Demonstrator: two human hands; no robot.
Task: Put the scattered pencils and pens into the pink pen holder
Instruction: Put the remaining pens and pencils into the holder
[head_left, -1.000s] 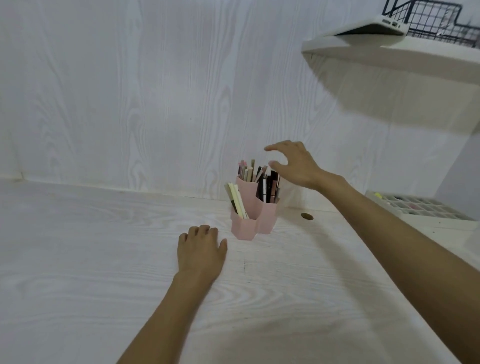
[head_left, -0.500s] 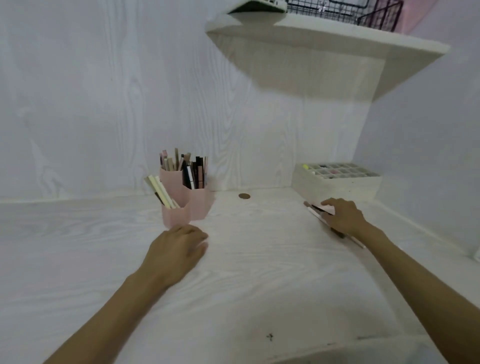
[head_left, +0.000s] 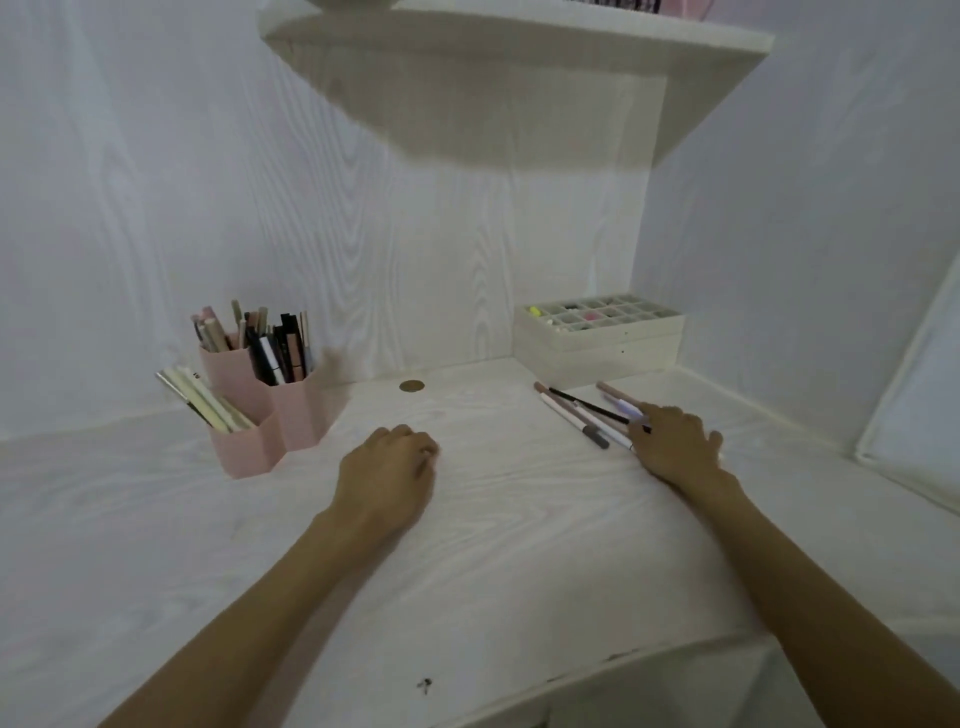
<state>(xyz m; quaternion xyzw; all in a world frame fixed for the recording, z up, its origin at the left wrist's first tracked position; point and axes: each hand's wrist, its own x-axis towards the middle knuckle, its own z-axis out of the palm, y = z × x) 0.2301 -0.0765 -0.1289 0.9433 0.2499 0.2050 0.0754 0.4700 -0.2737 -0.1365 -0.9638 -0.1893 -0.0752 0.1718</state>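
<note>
Several loose pens (head_left: 582, 415) lie flat beside the compartment box (head_left: 597, 338), long axes running far-left to near-right. The right hand (head_left: 675, 447) covers their near ends, grip unclear. The left hand (head_left: 387, 467) rests loosely curled and empty near the pink pen holder (head_left: 270, 415).

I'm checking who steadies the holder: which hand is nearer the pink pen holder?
Left. The left hand rests on the desk just right of the pink pen holder; the right hand is far right, on the loose pens.

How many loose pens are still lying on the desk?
About 5 loose pens, all fanned together on the desk before the divided organizer box, under the right hand's fingertips. The hand may hide more.
</note>
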